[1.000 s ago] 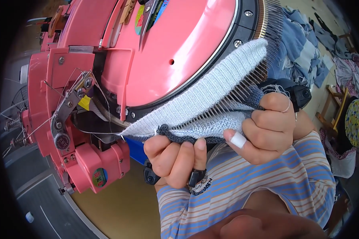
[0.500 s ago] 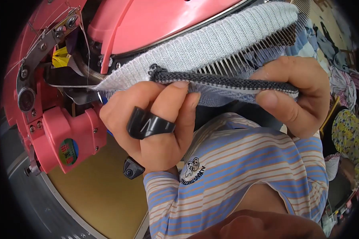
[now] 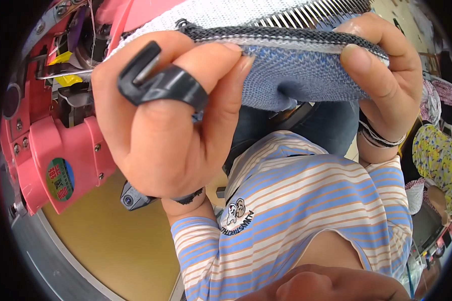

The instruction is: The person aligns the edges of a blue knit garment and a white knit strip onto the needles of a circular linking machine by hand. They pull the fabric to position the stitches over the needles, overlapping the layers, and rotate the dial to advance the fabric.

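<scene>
Between my hands stretches a blue-grey knit piece (image 3: 306,75) with a dark knitted band (image 3: 281,34) and a pale strip along its upper edge. My left hand (image 3: 160,125) pinches the band near its left end, where a small knot of dark loops sticks up. A black finger-ring cutter (image 3: 178,88) with a metal blade sits on one of its fingers. At the far right end, my right hand (image 3: 394,75) grips the edge between thumb and fingers. Behind the band, a white ribbed knit (image 3: 160,19) lies beside a row of metal needles (image 3: 306,16).
A pink machine (image 3: 68,155) with metal arms stands at the left, over a tan panel (image 3: 105,236) with a grey curved rim. Several garments, among them a yellow floral cloth (image 3: 437,160), lie at the right. A small black device (image 3: 130,198) shows beside my left wrist.
Both hands and the knit piece sit higher in view, the left hand also further left and larger. More of the blue-grey fabric shows under the band. The machine has shifted left and up in view.
</scene>
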Motion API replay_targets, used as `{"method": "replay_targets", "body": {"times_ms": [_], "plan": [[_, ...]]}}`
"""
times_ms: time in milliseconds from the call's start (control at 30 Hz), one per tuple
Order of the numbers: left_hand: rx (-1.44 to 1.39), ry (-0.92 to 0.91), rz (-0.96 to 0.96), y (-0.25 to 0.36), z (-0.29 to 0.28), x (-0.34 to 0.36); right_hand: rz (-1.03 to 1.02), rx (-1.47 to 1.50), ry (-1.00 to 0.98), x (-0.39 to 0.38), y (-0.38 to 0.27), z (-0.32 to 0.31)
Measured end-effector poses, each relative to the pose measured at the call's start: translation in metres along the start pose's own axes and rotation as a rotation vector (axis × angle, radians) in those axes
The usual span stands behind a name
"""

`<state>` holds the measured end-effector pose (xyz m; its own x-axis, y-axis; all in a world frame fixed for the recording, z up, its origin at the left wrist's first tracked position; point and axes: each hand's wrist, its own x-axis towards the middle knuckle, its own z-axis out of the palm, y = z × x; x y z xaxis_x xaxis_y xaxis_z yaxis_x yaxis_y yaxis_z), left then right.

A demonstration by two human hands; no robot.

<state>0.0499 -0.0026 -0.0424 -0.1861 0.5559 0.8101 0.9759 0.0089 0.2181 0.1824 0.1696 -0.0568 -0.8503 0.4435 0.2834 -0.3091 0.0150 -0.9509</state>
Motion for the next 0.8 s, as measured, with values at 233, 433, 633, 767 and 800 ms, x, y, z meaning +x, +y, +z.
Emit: {"method": "replay_targets", "body": {"times_ms": [233,433,633,767,800], "plan": [[0.332,0.06,0.28,-0.003,0.003,-0.003,-0.265,-0.508,-0.03,0.002,-0.004,-0.006],[0.329,0.088,0.257,-0.009,0.005,-0.012,-0.093,0.014,-0.013,0.003,-0.001,0.005],[0.363,0.091,0.253,-0.008,0.008,-0.008,0.24,-0.027,0.198,0.009,-0.026,0.013],[0.358,0.09,0.251,-0.008,0.008,-0.008,-0.027,-0.117,0.113,0.016,0.001,0.0],[0.364,0.083,0.257,-0.008,0.007,-0.01,-0.194,-0.097,0.061,0.016,0.01,-0.003]]}}
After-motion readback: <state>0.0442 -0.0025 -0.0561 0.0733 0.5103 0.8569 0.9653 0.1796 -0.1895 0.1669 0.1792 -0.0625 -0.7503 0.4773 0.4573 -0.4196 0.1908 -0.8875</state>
